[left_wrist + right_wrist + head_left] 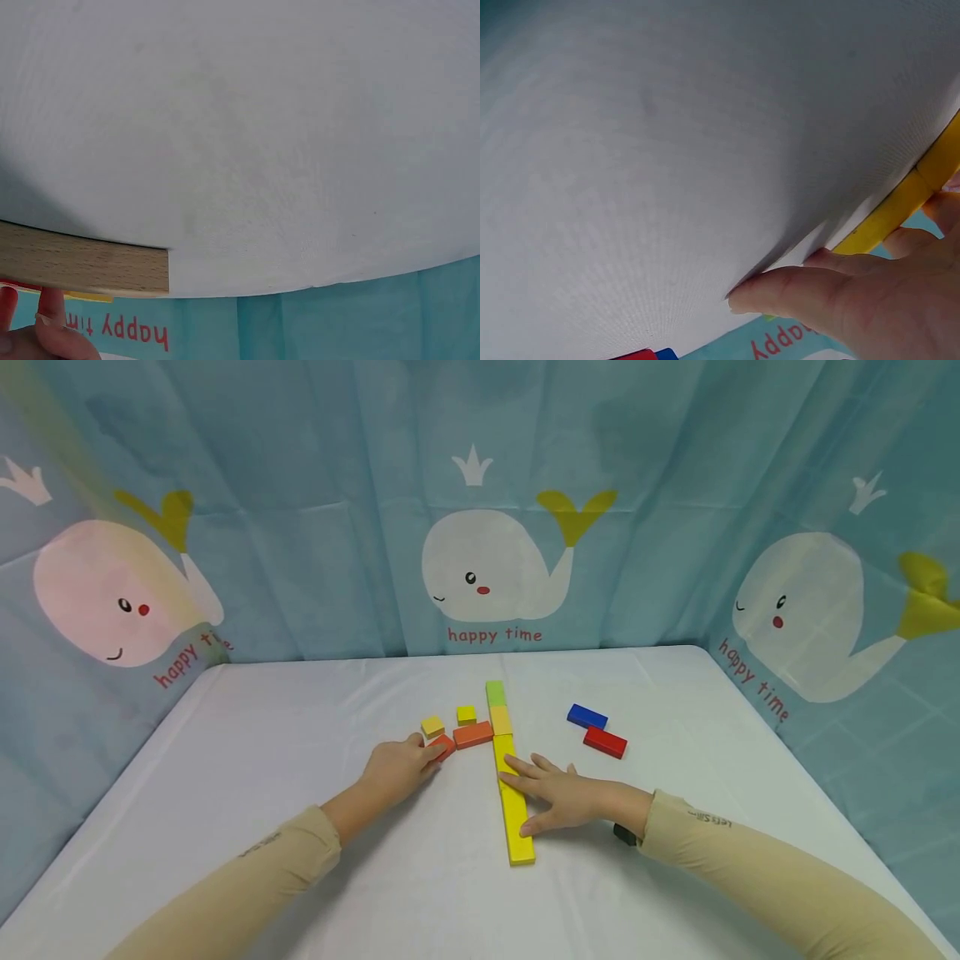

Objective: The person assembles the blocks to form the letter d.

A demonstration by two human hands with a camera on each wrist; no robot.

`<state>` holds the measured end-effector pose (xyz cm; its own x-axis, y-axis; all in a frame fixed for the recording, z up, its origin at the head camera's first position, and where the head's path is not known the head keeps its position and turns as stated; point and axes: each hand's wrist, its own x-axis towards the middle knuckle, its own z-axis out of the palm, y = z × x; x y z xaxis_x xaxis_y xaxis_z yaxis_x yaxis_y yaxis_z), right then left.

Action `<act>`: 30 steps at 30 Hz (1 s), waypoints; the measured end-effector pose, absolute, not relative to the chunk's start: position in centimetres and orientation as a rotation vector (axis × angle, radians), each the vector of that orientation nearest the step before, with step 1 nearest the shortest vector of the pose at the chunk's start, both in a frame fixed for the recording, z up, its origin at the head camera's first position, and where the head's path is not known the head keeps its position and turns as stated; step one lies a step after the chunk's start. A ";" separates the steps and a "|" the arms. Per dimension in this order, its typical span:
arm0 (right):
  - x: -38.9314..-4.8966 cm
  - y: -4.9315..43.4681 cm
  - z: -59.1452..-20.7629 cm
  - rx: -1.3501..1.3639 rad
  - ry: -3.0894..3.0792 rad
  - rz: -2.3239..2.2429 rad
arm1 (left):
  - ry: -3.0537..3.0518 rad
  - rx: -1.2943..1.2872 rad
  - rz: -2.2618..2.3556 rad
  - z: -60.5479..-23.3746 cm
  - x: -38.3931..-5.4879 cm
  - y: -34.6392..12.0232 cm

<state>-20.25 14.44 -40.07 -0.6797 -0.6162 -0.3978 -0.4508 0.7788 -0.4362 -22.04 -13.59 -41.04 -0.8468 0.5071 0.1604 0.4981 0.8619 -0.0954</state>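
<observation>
My left hand [395, 768] pinches an orange-red block [441, 747] at its left end, index finger and thumb on it. Fingertips of this hand [52, 337] also show at the lower left of the left wrist view, near a block with a wood-grain side [82, 262]. A second orange-red block [473, 736] lies between that one and the upright line. My right hand [566, 795] rests with fingers spread on the long yellow blocks [516, 818], which lie end to end. In the right wrist view its fingers touch the yellow blocks [889, 214] along their side.
Beyond the yellow blocks, a light orange block [500, 721] and a green block [496, 693] continue the line. Two small yellow blocks [467, 716] sit behind the orange-red ones. On the right lie a blue block [587, 717] and a red block [604, 742]. A curtain [300, 568] hangs behind.
</observation>
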 end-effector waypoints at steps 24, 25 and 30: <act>-20.2 14.3 -39.9 -0.805 2.432 -0.409 | -2.951 -0.711 0.079 -40.9 -21.9 -13.4; -20.2 14.3 -39.9 -0.805 2.430 -0.410 | -2.964 -0.704 0.068 -40.8 -21.9 -13.4; -20.2 14.4 -40.0 -0.812 2.426 -0.419 | -2.999 -0.660 0.005 -40.6 -21.7 -14.0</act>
<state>-20.18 14.36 -40.02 -0.6709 -0.6279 -0.3946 -0.4589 0.7695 -0.4442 -21.69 -14.01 -40.56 -0.9052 0.4193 0.0685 0.4191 0.9077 -0.0181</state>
